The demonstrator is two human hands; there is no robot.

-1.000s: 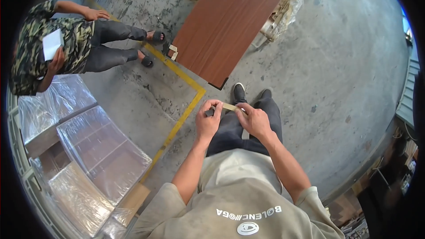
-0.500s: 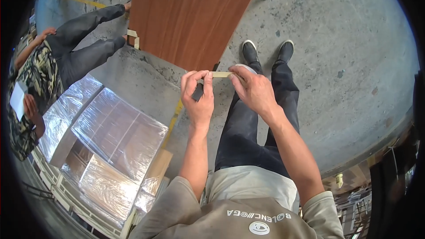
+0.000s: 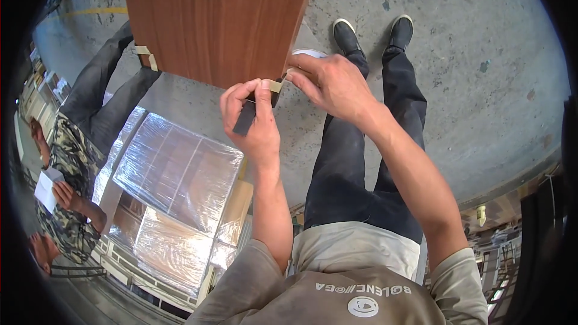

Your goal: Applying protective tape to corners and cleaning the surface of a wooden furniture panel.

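Note:
A short strip of cream masking tape [image 3: 275, 85] stretches between my hands at the near right corner of a reddish-brown wood-grain panel [image 3: 217, 18]. My left hand [image 3: 259, 126] pinches one end between thumb and fingers, closed. A dark flat rectangular piece [image 3: 244, 118] is also tucked in that hand. The fingers of my right hand [image 3: 342, 89] are closed on the tape's other end, with the pale rim of the tape roll [image 3: 309, 53] showing beyond them. Something black [image 3: 277, 97] shows at the panel corner, mostly hidden by my fingers.
The panel's left corner bears a dark piece held with tape [image 3: 146, 60]. At left stands a person in a camouflage shirt [image 3: 78, 156], holding a white sheet [image 3: 48, 188]. Film-wrapped boxes [image 3: 174, 174] stand at lower left. My shoes rest on the concrete floor [image 3: 469, 96].
Both hands have moved up and left to the panel's corner. The visible tape between them is shorter and bends at the corner. My view has shifted, and the other person appears lower.

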